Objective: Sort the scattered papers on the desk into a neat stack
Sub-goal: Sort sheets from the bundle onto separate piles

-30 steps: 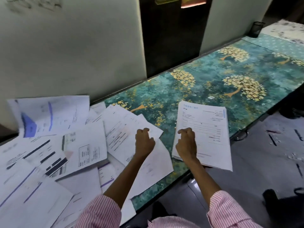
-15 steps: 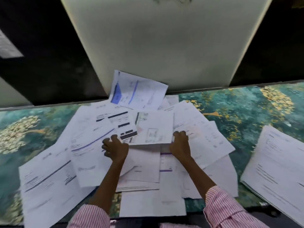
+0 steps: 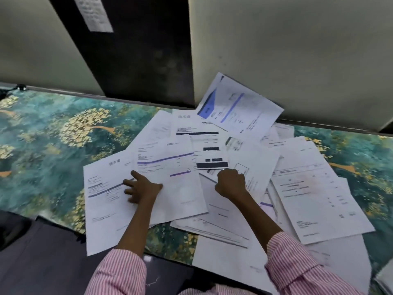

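Head view: scattered papers [image 3: 314,188] overlap in a loose heap on the teal patterned desk [image 3: 53,145].
The left hand [image 3: 142,188] lies spread-fingered on the sheets, gripping nothing. The right hand [image 3: 230,184] is curled atop them, its grasp unclear. A blue-marked sheet [image 3: 240,107] leans against the wall panel [image 3: 297,50] behind.

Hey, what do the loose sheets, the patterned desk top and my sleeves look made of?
Loose sheets: thin matte printer paper, going by printed text and lifted edges.
Desk top: probably printed vinyl or laminate, teal with gold trees, faint sheen.
Sleeves: woven cloth, likely cotton; pink-white stripes, soft folds.
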